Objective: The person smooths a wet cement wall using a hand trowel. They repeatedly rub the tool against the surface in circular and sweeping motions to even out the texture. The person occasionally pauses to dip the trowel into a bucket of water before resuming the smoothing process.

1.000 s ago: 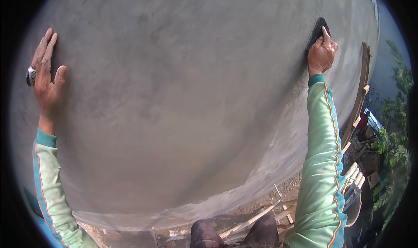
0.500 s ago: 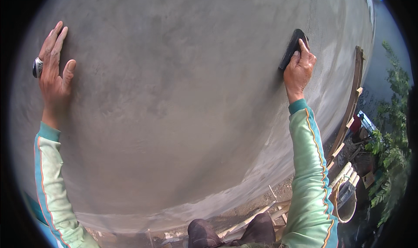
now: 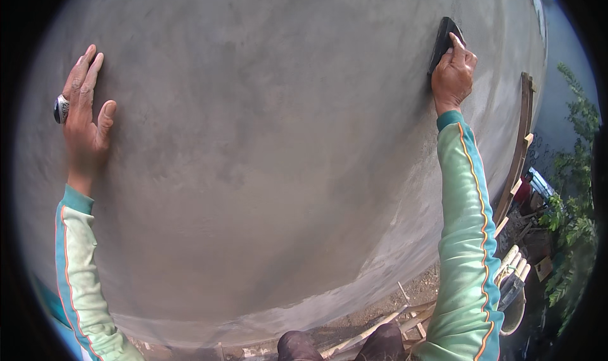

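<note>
At the lower edge, two knees (image 3: 384, 343) in dark trousers were nearest, with the pale green sleeves (image 3: 465, 221) reaching up past them on either side. Beyond the cuffs, the left hand (image 3: 85, 130), wearing a big ring (image 3: 61, 109), held nothing; its fingers were straight and its palm faced the wall, though whether the whole palm touched was hidden. The right hand (image 3: 453, 76) was closed around a black block (image 3: 441, 44), the index finger laid along its back. That block stood high on the right, tilted, its face turned to the grey wall (image 3: 253, 171). It seemed light enough for one hand and, by its straight edges, fairly stiff; what it was made of could not be told. Damp might have made it slippery, so the middle of its back looked the best hold, with the fingertips clear of the working face. The wall itself looked solid, its smooth skin perhaps soft enough to mark. Farther off to the right were a pale bucket (image 3: 514, 316), a brown plank (image 3: 525, 107) and a leafy plant (image 3: 573, 228).
</note>
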{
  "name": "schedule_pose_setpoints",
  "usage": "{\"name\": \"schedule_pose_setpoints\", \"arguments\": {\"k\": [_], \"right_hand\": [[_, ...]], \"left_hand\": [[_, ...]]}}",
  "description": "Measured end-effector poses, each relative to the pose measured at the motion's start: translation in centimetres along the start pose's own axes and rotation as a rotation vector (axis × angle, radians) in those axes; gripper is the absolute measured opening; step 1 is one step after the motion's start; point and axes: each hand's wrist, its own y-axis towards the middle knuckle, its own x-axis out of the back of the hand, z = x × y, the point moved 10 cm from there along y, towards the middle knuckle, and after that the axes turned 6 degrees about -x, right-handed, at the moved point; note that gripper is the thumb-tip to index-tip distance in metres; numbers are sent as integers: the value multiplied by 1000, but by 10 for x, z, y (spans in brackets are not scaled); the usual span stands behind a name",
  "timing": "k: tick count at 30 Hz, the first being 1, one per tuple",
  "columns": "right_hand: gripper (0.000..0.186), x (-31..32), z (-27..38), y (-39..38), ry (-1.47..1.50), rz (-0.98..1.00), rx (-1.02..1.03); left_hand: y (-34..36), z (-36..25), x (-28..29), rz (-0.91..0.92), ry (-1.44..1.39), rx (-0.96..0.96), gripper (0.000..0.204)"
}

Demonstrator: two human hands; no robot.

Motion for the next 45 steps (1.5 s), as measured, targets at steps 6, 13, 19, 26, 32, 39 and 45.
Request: {"name": "schedule_pose_setpoints", "arguments": {"k": [6, 13, 19, 26, 32, 39, 45], "right_hand": [[40, 4, 44, -42, 133, 84, -53], [37, -14, -9, 36, -36, 102, -288], [38, 26, 79, -35, 311, -25, 232], [41, 39, 125, -40, 236, -22, 92], [40, 22, 107, 29, 129, -157, -2], [35, 31, 149, 16, 249, 29, -44], [45, 51, 157, -19, 196, 60, 33]], "left_hand": [[-6, 6, 0, 61, 49, -4, 67], [1, 4, -1, 38, 3, 5, 67], [-2, 6, 5, 52, 52, 26, 67], [-3, 3, 3, 49, 33, 9, 67], [-1, 2, 1, 21, 3, 10, 67], [-2, 6, 2, 32, 17, 1, 67], [6, 1, -2, 23, 16, 8, 66]]}}
